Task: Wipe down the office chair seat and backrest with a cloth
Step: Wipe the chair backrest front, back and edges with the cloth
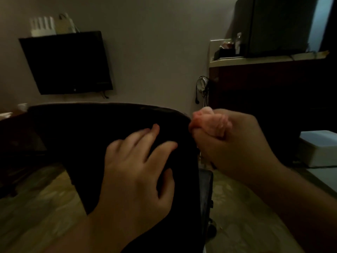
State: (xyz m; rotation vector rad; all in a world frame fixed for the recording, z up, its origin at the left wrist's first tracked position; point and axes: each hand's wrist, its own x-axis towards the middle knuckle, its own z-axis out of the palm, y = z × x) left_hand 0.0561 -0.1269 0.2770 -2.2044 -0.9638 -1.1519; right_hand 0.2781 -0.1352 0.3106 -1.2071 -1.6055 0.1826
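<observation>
Left hand (138, 170) flat on the chair backrest (91, 136), fingers spread and gripping nothing.
Right hand (231, 141) is fisted around a bunched pink cloth (209, 119), which pokes from the fist just beside the backrest's upper right edge.

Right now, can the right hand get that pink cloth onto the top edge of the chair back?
Probably yes. The right hand grips the cloth just beside the backrest corner, with nothing between them. The left hand lies flat lower down, clear of that edge.
</observation>
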